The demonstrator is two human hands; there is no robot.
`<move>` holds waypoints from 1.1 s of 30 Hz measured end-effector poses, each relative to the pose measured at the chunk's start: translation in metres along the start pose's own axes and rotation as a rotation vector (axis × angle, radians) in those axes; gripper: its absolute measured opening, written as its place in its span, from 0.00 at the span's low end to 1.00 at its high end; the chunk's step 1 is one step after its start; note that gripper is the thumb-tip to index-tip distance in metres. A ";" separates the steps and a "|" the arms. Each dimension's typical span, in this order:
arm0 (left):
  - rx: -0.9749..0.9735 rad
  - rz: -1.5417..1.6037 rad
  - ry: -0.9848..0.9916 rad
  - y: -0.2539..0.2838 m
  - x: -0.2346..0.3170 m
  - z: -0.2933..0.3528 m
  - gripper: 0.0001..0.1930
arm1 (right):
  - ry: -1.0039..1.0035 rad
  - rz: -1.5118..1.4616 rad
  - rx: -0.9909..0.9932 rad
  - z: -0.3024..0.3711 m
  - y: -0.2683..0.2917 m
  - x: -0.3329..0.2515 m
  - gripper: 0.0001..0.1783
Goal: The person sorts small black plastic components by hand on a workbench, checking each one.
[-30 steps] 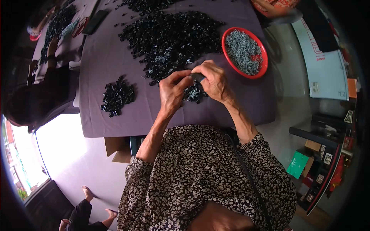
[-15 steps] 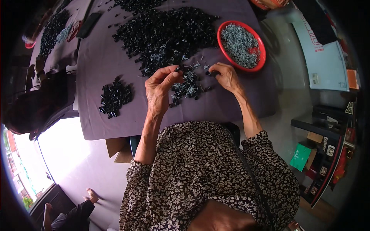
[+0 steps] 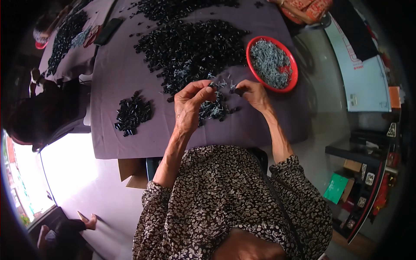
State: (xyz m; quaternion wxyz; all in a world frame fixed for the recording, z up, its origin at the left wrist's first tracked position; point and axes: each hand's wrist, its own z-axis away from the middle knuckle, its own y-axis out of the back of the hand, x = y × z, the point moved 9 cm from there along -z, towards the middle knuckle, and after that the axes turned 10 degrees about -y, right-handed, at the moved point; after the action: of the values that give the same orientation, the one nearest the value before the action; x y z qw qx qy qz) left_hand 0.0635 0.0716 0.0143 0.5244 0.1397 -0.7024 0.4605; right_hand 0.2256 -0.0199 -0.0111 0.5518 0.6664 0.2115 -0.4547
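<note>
Above a purple-covered worktop (image 3: 160,145), the left hand (image 3: 188,104) pinches a small black piece (image 3: 211,85) between thumb and fingertips; the right hand (image 3: 255,95) curls beside a loose cluster of slim gray pieces (image 3: 215,112) (whether its grip holds anything, one cannot tell). Beyond spreads a black heap (image 3: 190,47); a smaller pile (image 3: 133,114) lies left, a red bowl (image 3: 295,77) right.

The left hand (image 3: 187,104) pinches a dark piece (image 3: 211,84) — partly hidden, too small to identify.
</note>
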 end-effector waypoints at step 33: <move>0.059 0.034 -0.226 -0.027 0.050 -0.009 0.08 | 0.225 -0.716 0.138 -0.023 0.002 -0.143 0.07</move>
State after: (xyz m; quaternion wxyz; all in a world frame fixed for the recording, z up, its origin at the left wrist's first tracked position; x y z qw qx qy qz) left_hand 0.0674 0.0785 0.0712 0.4295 0.1943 -0.7454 0.4713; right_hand 0.1647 0.0325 0.1098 0.2850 0.6318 0.4590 -0.5558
